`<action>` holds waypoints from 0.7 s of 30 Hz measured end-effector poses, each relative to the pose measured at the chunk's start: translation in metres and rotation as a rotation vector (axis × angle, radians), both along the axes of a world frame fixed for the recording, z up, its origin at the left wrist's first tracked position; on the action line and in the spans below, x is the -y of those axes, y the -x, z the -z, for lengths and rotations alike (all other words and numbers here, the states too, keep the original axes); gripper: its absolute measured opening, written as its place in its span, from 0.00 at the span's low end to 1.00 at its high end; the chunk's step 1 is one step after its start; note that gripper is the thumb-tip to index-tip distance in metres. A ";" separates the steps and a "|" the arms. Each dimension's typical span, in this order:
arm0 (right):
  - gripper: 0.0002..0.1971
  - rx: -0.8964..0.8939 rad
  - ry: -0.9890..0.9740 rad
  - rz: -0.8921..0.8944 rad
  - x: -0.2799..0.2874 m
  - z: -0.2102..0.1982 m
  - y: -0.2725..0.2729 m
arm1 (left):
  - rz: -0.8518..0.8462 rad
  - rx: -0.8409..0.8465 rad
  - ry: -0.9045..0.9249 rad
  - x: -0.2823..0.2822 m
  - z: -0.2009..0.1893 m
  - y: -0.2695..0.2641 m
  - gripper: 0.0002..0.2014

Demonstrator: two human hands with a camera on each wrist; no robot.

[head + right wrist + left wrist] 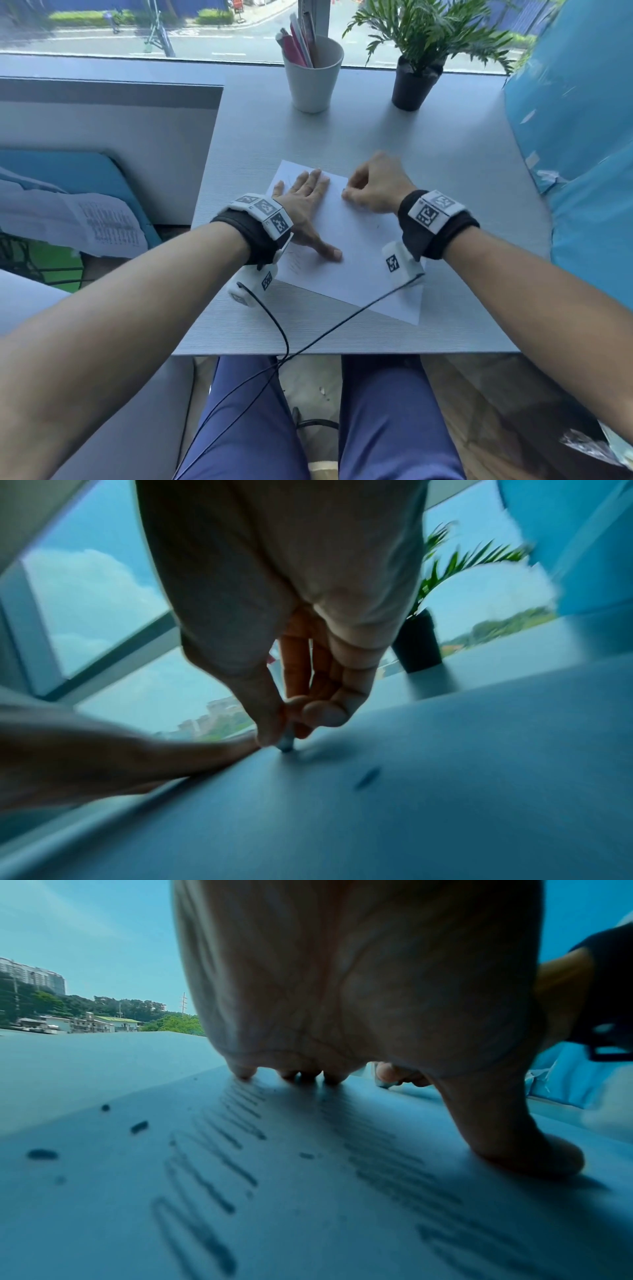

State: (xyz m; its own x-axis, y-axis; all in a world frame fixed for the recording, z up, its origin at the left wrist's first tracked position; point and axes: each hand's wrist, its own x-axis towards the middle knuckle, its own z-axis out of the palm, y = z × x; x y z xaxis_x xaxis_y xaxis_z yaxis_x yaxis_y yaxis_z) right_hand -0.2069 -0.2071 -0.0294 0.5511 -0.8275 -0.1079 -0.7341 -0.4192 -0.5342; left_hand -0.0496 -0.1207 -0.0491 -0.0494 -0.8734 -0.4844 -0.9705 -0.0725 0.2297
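A white sheet of paper (356, 260) lies slanted on the grey table (445, 164). My left hand (306, 205) lies flat on the sheet's left part, fingers straight and thumb spread, pressing it down. Seen from the left wrist, the palm (342, 988) stands over dark pencil scribbles (212, 1150) on the paper (308, 1218). My right hand (352, 195) is curled at the sheet's far edge, just right of the left fingertips. In the right wrist view its thumb and fingers pinch a small grey-tipped thing (286, 744) that touches the paper (411, 818); what it is I cannot tell.
A white cup of pens (313, 78) and a potted plant (416, 82) stand at the table's back by the window. A light blue wrapped bulk (582, 137) crowds the right side. Black cables (284, 335) run over the table's near edge. Printed sheets (102, 226) lie to the left.
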 end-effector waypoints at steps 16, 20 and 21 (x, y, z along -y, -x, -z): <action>0.07 -0.058 -0.017 -0.074 -0.003 0.001 -0.009 | -0.036 0.014 0.007 0.000 0.001 -0.001 0.78; 0.08 0.005 -0.016 0.035 0.009 -0.001 -0.004 | -0.040 0.007 0.009 0.000 0.000 0.000 0.79; 0.08 0.018 0.006 0.051 0.010 -0.001 -0.005 | -0.041 0.009 0.009 0.000 0.000 0.000 0.79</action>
State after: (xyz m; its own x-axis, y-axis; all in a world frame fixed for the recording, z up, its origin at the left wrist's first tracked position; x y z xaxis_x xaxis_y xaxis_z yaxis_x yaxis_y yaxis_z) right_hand -0.2018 -0.2169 -0.0281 0.5099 -0.8551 -0.0934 -0.7447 -0.3845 -0.5455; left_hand -0.0500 -0.1210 -0.0490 -0.0088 -0.8791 -0.4766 -0.9688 -0.1106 0.2218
